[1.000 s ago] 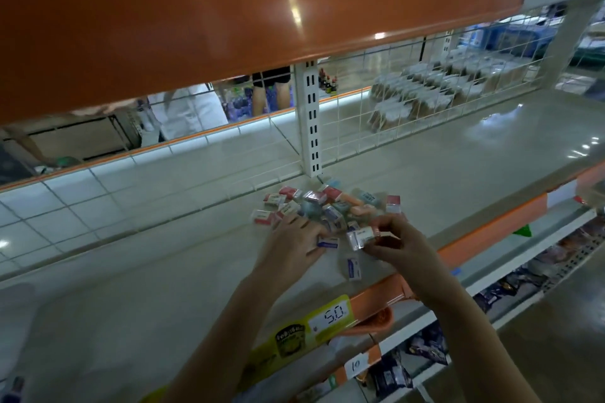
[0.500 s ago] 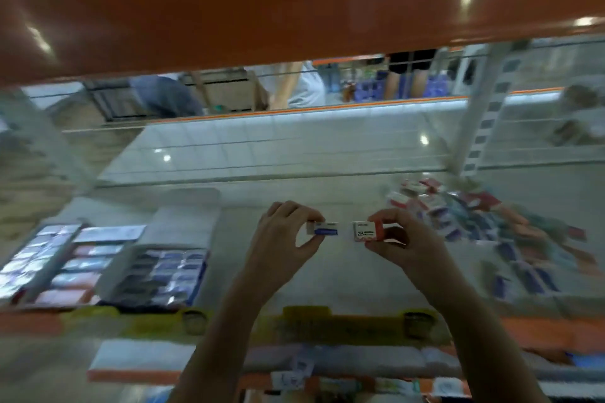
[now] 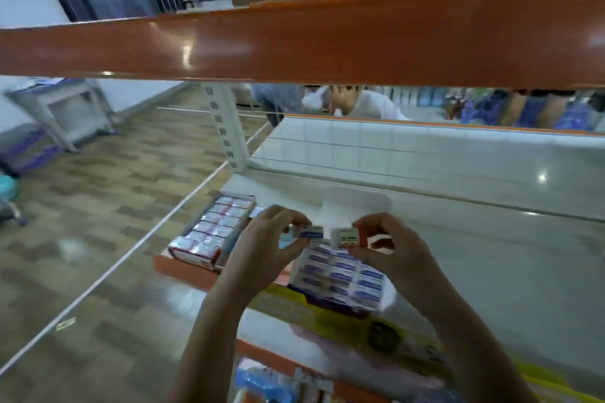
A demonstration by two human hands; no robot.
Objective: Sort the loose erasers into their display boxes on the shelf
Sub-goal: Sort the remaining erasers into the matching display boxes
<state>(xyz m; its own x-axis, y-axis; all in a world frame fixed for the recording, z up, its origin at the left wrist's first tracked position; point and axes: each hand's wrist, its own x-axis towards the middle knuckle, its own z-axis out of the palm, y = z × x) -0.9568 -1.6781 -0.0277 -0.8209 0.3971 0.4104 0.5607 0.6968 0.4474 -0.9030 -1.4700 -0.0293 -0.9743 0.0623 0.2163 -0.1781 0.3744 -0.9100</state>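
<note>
Your hands each pinch one eraser above the shelf (image 3: 474,239).
Your left hand (image 3: 265,239) holds a blue-striped eraser (image 3: 310,232), your right hand (image 3: 389,245) a red-ended eraser (image 3: 348,236), over the blue display box (image 3: 340,275); a red display box (image 3: 212,229) sits left.

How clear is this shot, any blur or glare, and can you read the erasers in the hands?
Head view: motion blur softens everything, worst at the lower edge; ceiling lights glare on the orange shelf edge and the white shelf; the wide lens bends straight lines. The right hand's eraser shows "2B"; the left hand's eraser is unreadable.
</note>
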